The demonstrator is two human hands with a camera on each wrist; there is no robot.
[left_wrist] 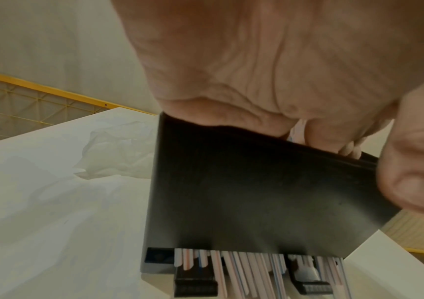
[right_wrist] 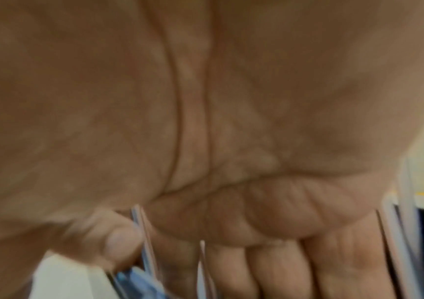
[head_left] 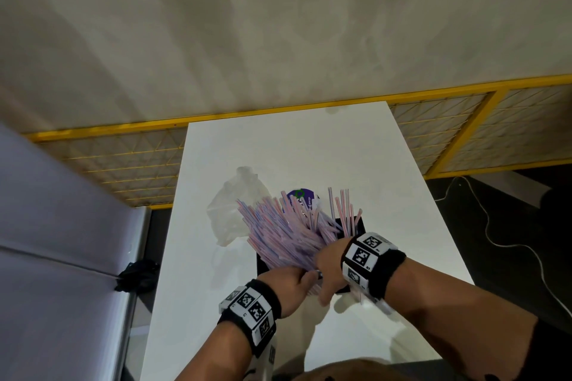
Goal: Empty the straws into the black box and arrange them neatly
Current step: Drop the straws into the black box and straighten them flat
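Note:
A big bundle of pink- and blue-striped straws fans up and to the left out of the black box on the white table. My right hand curls round the bundle's lower end, with straws running between its fingers. My left hand holds the box's near wall: fingers over the rim, thumb on the outside. A few straws stand apart at the box's far right. More straw ends show under the box's bottom edge.
An empty clear plastic bag lies crumpled left of the box. Just behind the straws is a round purple object. A yellow wire fence runs behind the table. A cable trails on the dark floor at right.

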